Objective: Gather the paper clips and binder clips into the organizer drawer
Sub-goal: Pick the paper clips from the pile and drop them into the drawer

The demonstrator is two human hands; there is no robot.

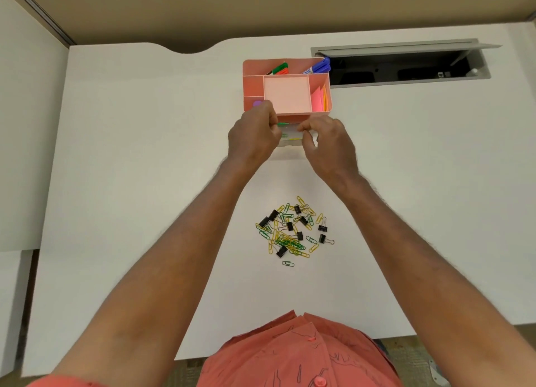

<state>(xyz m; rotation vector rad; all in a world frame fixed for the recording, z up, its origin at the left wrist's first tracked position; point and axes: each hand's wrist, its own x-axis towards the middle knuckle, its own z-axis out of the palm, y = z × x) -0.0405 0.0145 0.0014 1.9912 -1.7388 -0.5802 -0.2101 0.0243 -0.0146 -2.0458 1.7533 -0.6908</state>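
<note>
Left hand curls its fingers over the clear drawer pulled out of the pink organizer; right hand pinches over it, perhaps releasing clips, though that is blurred. Paper clips and binder clips lie piled on the white desk nearer the person.

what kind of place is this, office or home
Probably an office: a white desk with a cable hatch, a pink organizer holding markers, and a pile of clips.
</note>
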